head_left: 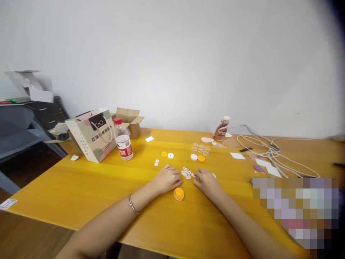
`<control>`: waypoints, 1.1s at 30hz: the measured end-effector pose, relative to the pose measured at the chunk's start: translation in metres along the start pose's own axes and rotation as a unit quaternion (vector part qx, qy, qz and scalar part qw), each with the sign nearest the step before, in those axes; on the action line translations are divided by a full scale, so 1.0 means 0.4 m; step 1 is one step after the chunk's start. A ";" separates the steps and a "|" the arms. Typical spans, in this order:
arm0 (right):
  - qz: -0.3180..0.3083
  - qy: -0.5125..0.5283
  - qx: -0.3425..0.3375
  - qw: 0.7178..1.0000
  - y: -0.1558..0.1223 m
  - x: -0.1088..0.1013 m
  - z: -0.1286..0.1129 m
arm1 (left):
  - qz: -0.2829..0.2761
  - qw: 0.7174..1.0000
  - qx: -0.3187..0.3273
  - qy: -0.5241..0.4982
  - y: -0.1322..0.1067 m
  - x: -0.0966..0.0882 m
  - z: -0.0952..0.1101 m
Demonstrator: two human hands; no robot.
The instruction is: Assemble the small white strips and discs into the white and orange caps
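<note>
My right hand (207,182) pinches a small white openwork plastic piece (193,175) between thumb and fingertips, at the right side of a small pile of like pieces (185,172). Another white piece (214,175) lies just beyond that hand. To the left of the pile, my left hand (167,178) rests on the table with its fingers curled in; whatever they may hold is hidden. In front of the hands sits a round orange cup-like part (179,193) with a pale lower rim. Small white round parts (156,162) lie beyond my left hand.
Orange and white discs (167,155) lie farther back, with another pair (197,158) and clear rings (201,148) to the right. A water bottle (123,140), paper bag (93,135) and carton (129,120) stand left. A brown bottle (221,129) and cables (269,147) are right.
</note>
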State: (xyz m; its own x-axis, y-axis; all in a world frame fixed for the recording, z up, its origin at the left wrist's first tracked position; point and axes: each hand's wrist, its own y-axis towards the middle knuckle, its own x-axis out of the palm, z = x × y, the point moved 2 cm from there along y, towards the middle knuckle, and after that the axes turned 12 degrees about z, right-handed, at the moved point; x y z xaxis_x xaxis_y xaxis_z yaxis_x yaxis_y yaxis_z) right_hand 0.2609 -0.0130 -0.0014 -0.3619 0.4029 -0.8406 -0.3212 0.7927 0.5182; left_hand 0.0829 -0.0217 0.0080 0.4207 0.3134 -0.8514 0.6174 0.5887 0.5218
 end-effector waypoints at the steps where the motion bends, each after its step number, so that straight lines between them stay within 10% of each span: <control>1: 0.004 0.019 0.005 1.000 0.001 -0.002 -0.002 | 0.003 1.000 -0.013 -0.007 -0.002 -0.002 -0.004; 7: 0.066 0.261 0.136 0.953 0.008 -0.004 0.008 | 0.056 0.979 -0.118 -0.156 -0.017 -0.019 -0.032; 17: -0.012 0.623 0.385 0.681 -0.009 0.040 -0.043 | 0.116 0.928 -0.209 -0.286 -0.003 -0.034 -0.022; 24: -0.043 0.647 0.380 0.659 -0.012 0.037 -0.060 | 0.131 0.824 -0.294 -0.466 -0.003 0.001 -0.018; 33: -0.054 0.673 0.362 0.642 -0.013 0.034 -0.075 | 0.186 0.820 -0.286 -0.460 0.008 -0.007 0.001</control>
State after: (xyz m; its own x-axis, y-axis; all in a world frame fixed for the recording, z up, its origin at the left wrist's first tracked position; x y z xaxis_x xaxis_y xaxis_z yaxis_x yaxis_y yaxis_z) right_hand 0.2314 -0.0255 -0.0107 -0.9571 -0.0469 0.2859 -0.0935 0.9840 -0.1514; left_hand 0.0838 -0.0209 0.0122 0.9949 0.0119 -0.1006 0.0297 0.9153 0.4017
